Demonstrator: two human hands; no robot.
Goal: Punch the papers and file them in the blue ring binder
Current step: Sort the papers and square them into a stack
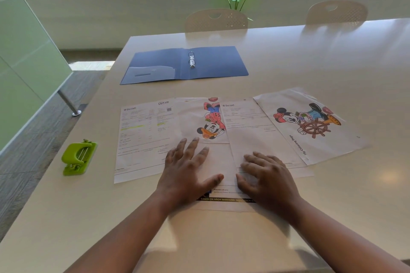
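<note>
The fingers of the left hand [188, 175] are spread apart and laid flat on the papers [221, 162]; those of the right hand [266, 175] are apart too, slightly curled, pressed on the same overlapping sheets. Nothing is gripped. The papers are fanned out across the table [332, 62]. Beyond the papers, the blue ring binder [155, 62] is lying open. Left of the papers, well apart, the green punch [78, 157] is seen.
</note>
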